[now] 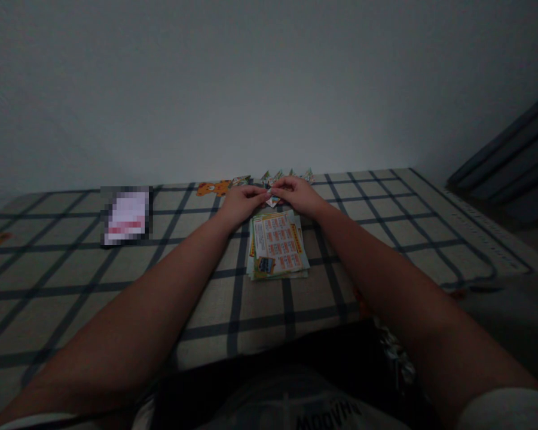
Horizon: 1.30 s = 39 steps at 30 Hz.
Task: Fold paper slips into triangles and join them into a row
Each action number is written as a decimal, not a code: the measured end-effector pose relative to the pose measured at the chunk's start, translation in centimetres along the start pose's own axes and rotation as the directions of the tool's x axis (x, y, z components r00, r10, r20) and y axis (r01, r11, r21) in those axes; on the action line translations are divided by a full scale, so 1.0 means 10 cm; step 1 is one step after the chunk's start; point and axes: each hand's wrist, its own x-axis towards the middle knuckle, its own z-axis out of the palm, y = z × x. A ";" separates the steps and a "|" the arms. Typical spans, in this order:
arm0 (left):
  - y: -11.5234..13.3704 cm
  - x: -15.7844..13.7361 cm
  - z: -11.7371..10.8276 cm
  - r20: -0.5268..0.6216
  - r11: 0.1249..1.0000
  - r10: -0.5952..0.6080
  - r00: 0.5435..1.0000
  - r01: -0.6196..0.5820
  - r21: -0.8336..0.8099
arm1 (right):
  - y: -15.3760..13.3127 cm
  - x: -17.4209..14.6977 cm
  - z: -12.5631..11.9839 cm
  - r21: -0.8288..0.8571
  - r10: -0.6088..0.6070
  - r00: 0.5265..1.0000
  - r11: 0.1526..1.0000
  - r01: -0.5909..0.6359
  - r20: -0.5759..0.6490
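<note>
Left hand and right hand are together, fingertips of both pinched on a small folded paper. It sits between them, just beyond the stack of printed sheets on the cloth-covered tabletop. Too small and dark to tell how many layers it has, or whether it touches the cloth.

My read: crease work. To do it well: line up the edges first, pin with one hand, run a nail of the other along the fold. If layers spring back, press against the tabletop, not in the air. Don't pinch over the point, it'll blunt.

Row of folded pieces is close behind the hands, so no pushing forward with the knuckles. Keep wrists off the stack too, its sheets look loose. Light's dim: check alignment before committing to a hard crease
</note>
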 end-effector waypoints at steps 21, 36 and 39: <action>-0.04 0.13 0.04 -0.236 0.897 -0.047 0.971 -0.063 -0.437 | -0.04 0.05 -0.03 0.156 0.073 0.975 0.987 -0.040 -0.209; 0.01 0.09 0.05 -0.162 0.841 -0.048 0.986 -0.048 -0.538 | -0.07 0.05 0.01 0.189 0.097 0.966 0.981 -0.052 -0.238; 0.02 0.05 0.07 -0.074 0.825 -0.044 0.996 -0.005 -0.564 | -0.07 0.03 0.01 0.171 0.069 0.975 0.985 -0.032 -0.211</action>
